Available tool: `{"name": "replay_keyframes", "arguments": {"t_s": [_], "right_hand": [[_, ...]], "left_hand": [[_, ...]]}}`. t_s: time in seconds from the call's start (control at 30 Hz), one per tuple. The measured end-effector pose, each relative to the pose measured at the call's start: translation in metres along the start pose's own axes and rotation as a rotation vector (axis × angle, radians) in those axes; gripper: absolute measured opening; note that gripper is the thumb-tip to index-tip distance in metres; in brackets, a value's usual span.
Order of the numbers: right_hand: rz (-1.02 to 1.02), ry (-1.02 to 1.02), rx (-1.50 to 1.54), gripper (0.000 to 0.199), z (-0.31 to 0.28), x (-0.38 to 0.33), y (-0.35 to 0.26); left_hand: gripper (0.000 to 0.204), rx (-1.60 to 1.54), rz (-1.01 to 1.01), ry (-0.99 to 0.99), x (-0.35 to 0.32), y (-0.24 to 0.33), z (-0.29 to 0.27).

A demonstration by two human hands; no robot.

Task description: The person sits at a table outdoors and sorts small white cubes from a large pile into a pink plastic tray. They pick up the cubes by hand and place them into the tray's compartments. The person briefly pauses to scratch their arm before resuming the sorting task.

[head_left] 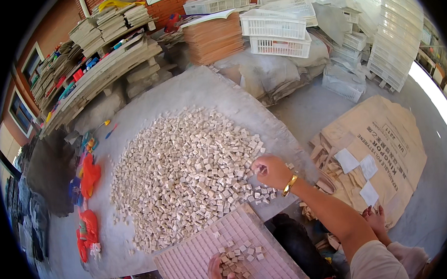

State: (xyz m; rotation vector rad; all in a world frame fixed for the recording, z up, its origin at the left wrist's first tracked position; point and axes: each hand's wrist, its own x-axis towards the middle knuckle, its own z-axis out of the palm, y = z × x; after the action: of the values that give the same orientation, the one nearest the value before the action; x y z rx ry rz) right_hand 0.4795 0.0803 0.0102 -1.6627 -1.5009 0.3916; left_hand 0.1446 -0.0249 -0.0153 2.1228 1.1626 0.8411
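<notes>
- The right hand [269, 170], wearing a gold bangle, reaches into the edge of a broad heap of small beige stone cubes [185, 172] on the grey table [200, 90], fingers pinched on a few cubes
- The left hand [221, 276] rests on a pink gridded plastic tray [190, 267] at the near edge, fingers spread over a loose cluster of cubes [239, 255]; it grips nothing that I can see
- Judged risk: the tray overhangs the table edge, so pressure could tip it and scatter cubes
- Loose cubes near the right wrist could be swept off
- Around: white plastic crates [278, 30], stacked boards [108, 59], brown paper sacks [376, 151], red plastic pieces [87, 197]
</notes>
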Motion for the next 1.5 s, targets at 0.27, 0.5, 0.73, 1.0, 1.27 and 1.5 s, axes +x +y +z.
{"name": "replay_keyframes", "arguments": {"t_s": [0.27, 0.5, 0.73, 1.0, 1.27, 1.5], "right_hand": [[-0.155, 0.087, -0.295, 0.016, 0.032, 0.006, 0.010], [0.064, -0.082, -0.080, 0.008, 0.010, 0.006, 0.000], [-0.202, -0.111, -0.318, 0.009, 0.018, 0.000, 0.011], [0.279, -0.280, 0.334, 0.012, -0.002, 0.000, -0.012], [0.226, -0.353, 0.287, 0.009, -0.001, -0.010, -0.017], [-0.084, -0.332, -0.379, 0.013, 0.027, -0.036, -0.031]], "left_hand": [[0.051, -0.022, 0.001, 0.012, -0.002, -0.001, -0.001], [0.048, -0.040, -0.012, 0.027, -0.003, 0.000, -0.002], [0.047, -0.045, 0.048, 0.061, 0.000, 0.001, -0.002], [0.046, -0.044, 0.051, 0.120, -0.001, -0.006, 0.001], [0.047, -0.063, -0.001, 0.068, -0.003, -0.010, 0.001], [0.044, -0.035, 0.040, 0.059, 0.001, 0.000, -0.003]]}}
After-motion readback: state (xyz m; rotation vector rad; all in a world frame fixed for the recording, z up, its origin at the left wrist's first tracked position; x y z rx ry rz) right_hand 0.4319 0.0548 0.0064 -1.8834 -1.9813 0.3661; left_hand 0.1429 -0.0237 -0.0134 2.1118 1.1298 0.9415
